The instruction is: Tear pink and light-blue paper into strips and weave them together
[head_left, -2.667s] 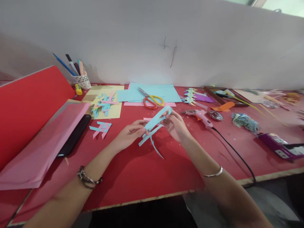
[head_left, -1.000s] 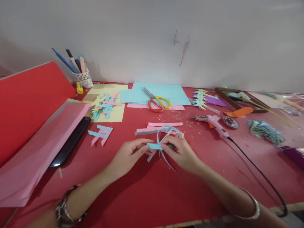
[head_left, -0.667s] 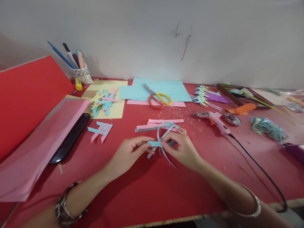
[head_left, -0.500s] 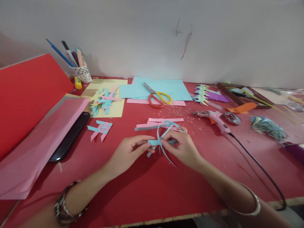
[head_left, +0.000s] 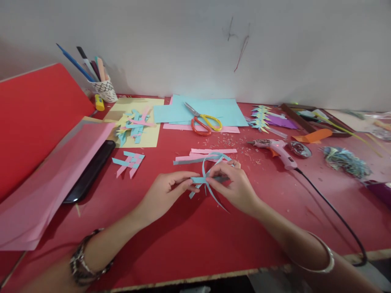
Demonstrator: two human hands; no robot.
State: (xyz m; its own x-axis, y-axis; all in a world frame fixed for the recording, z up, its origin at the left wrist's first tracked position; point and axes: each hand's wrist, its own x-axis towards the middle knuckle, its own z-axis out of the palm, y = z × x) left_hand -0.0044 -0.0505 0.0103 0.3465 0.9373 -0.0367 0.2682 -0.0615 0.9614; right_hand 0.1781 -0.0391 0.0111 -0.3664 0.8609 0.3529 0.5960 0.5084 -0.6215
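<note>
Below the left hand [head_left: 166,193] and right hand [head_left: 235,183], red desk [head_left: 189,244] stretches to its near edge. Pinched tight, both grip blue paper strips [head_left: 199,180] between them (partly hidden by the right). Pink strips [head_left: 214,151] lie just beyond; rightward, a glue gun [head_left: 283,153] and a cut-off purple object [head_left: 379,190].

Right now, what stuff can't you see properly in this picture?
All in the head view:
Blue paper strips: the right hand hides part of them, and the left hand covers one end.
Black object: pink sheets cover one side of it.
Purple object: the picture's right edge cuts it off.
Scattered bits: too small to tell what they are.
</note>
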